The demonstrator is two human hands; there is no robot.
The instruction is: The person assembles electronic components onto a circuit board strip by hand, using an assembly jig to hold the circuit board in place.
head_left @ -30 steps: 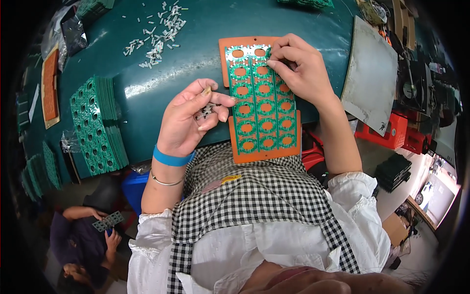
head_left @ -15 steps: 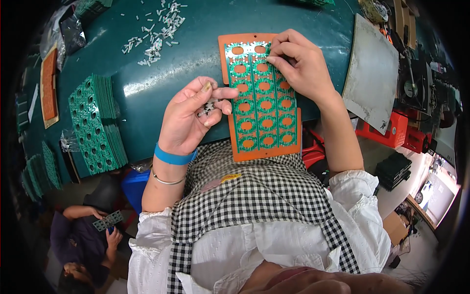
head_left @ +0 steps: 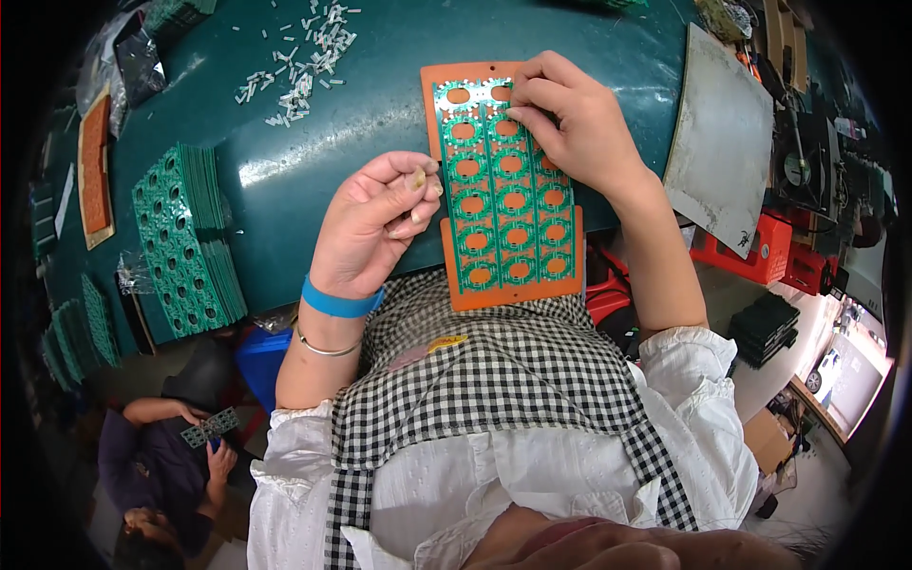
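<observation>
A green circuit board panel (head_left: 493, 204) with rows of oval openings lies on an orange backing plate (head_left: 465, 71), which reaches over the table's near edge. The panel's top row carries small white parts. My right hand (head_left: 584, 128) is over the panel's upper right, thumb and index finger pinched at the upper rows. What sits between those fingertips is too small to make out. Left of the panel, my left hand (head_left: 370, 218) is closed with curled fingers. It holds small white parts, now mostly hidden by the fingers.
Loose white parts (head_left: 302, 85) lie scattered at the far left of the teal table (head_left: 380, 104). A stack of green boards (head_left: 180, 237) stands at left, near another orange plate (head_left: 95, 171). At right is a grey sheet (head_left: 720, 138). A co-worker (head_left: 157, 465) sits lower left with a board.
My left fingers have curled in, away from the panel's edge, covering the small white parts. My right hand has shifted slightly left over the upper rows. The panel has barely moved.
</observation>
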